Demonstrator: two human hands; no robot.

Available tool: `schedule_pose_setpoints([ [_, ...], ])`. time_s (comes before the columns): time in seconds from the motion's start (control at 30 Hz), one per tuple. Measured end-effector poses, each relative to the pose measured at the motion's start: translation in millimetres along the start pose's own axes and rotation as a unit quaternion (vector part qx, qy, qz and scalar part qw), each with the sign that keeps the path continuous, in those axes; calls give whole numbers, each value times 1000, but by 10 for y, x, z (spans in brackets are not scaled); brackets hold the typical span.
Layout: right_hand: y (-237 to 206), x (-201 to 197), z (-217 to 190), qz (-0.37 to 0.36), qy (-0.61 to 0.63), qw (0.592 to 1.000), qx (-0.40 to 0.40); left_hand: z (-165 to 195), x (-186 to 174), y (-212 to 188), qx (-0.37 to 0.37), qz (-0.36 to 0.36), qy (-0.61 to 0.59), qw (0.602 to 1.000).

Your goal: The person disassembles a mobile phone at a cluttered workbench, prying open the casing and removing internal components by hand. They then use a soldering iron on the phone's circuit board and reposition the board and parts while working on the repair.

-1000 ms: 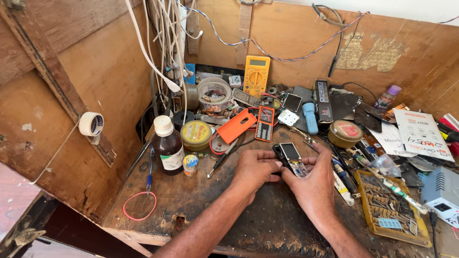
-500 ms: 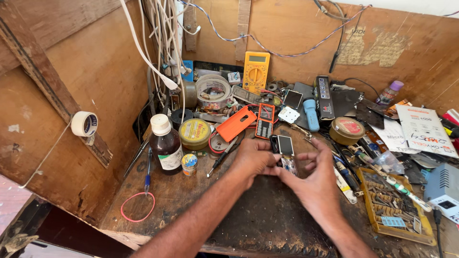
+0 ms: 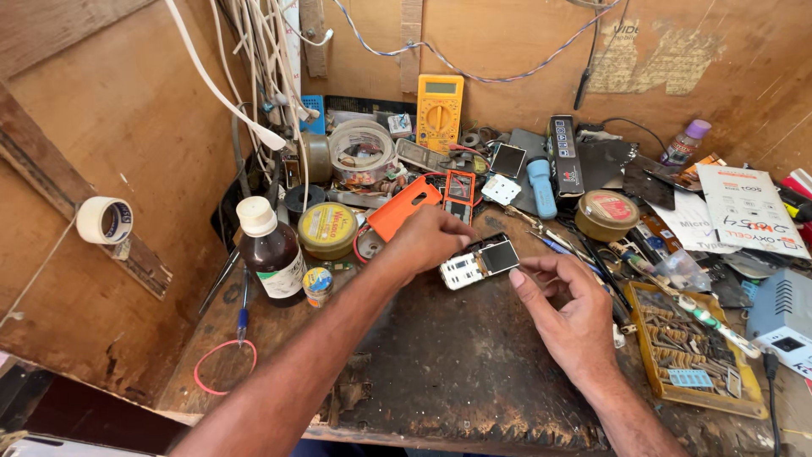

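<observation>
Left hand [image 3: 427, 241], mid-frame, grips a small phone [image 3: 480, 261] by its keypad end, holding it just above the dark tabletop [image 3: 440, 364]; right hand [image 3: 562, 309], just right of it, is curled loosely with nothing held, fingertips near the screen end. Behind lie an orange cover [image 3: 402, 208] and yellow multimeter [image 3: 440, 110], upper centre; brown bottle [image 3: 271, 254] at left. Best kept steady and low, gripped by the edges, away from the clutter.

A scarred wooden desk [image 3: 474, 381] is enclosed by brown plywood walls [image 3: 152, 169]. White cables [image 3: 254, 93] are hung in the corner, and everything is lit by warm daylight.
</observation>
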State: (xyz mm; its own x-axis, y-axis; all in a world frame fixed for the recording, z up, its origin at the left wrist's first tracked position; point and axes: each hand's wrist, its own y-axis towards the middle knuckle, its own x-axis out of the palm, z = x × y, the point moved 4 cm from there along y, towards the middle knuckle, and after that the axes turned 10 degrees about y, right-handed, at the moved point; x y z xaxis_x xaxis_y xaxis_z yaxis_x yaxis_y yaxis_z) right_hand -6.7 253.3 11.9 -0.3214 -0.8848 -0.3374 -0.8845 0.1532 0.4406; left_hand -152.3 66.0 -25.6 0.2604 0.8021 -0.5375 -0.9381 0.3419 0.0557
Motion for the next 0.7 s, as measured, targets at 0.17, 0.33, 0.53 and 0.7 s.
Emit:
schedule_pose_setpoints([
  [0.17, 17, 35, -44, -7, -42, 999, -3, 51, -235, -537, 113, 159, -61, 979],
  [0.33, 29, 170, -285, -48, -104, 981, -154, 72, -283, -942, 98, 142, -22, 985],
  [0.53, 322, 434, -442, -205, -131, 939, -242, 186, -333, -1050, 140, 151, 22, 978],
  [0.7, 525, 647, -421, -289, -153, 912, -250, 168, -381, -1070, 120, 141, 15, 983],
])
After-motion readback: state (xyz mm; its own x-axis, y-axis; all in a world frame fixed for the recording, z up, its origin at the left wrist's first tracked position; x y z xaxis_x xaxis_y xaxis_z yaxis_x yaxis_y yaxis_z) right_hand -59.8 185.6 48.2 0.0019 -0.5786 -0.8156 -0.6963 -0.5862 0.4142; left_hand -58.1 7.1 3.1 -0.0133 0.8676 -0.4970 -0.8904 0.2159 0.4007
